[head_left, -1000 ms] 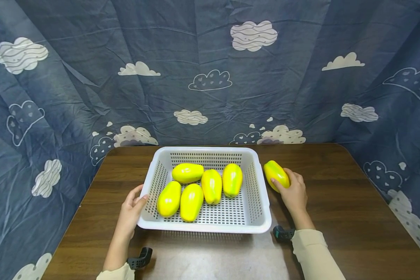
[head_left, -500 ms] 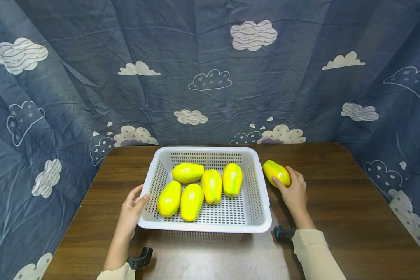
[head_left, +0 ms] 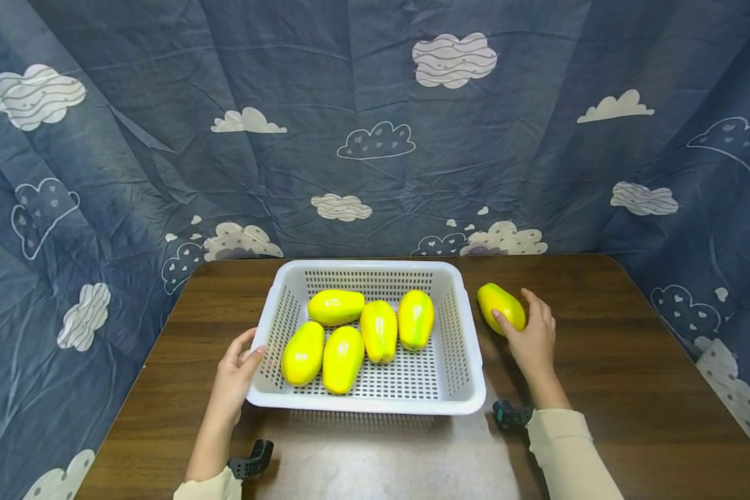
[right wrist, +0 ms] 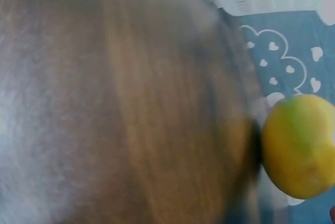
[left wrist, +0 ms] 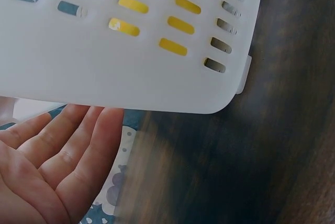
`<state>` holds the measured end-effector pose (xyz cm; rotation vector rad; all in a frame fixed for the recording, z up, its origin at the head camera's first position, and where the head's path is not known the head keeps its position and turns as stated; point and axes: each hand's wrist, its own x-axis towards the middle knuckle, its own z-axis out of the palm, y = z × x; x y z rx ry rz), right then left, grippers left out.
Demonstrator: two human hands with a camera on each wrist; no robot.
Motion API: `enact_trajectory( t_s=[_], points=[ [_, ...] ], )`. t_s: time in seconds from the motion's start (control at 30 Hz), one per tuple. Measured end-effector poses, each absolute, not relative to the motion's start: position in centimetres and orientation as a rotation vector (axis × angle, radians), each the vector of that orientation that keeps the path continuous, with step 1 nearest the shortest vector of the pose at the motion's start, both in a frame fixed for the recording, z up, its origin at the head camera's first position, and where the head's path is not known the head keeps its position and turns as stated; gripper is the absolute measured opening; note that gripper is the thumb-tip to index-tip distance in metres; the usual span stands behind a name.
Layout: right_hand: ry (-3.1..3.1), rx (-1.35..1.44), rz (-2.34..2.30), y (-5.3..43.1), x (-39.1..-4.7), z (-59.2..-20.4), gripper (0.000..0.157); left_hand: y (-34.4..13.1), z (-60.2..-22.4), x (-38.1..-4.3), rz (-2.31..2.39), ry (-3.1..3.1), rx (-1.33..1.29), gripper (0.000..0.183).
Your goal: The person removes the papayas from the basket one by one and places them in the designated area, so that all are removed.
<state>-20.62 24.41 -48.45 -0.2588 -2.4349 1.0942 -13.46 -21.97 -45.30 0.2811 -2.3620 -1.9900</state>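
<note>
A white perforated plastic basket (head_left: 375,405) stands on the table, with several glossy yellow papayas (head_left: 342,360) lying in its left and middle. My left hand (head_left: 234,375) holds the basket's left rim, thumb over the edge; in the left wrist view its fingers (left wrist: 102,140) reach up under the rim. Right of the basket, a yellow-green papaya (head_left: 501,309) lies tilted on the table. My right hand (head_left: 534,340) is close around its near right end, thumb against its side and the other fingers spread apart. The right wrist view shows this papaya (right wrist: 301,148) but almost none of the hand.
The brown wooden table (head_left: 631,389) extends on both sides of the basket. Behind it hangs a dark blue cloth (head_left: 375,187) with cloud prints. A black wrist camera mount (head_left: 511,414) sits on the right wrist, another mount (head_left: 251,460) on the left.
The loose papaya and my right hand have shifted slightly to the right, away from the basket. The right fingers have spread off the papaya. My left hand and the basket have stayed put.
</note>
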Motion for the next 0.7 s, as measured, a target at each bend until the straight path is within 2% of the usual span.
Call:
enact_trajectory(
  t_s=[0.7],
  points=[
    [-2.286, -0.017, 1.088, 23.4, -19.8, -43.8, 0.072, -21.9, -45.1, -13.4, -1.984, -2.375, 0.282, 0.043]
  ],
)
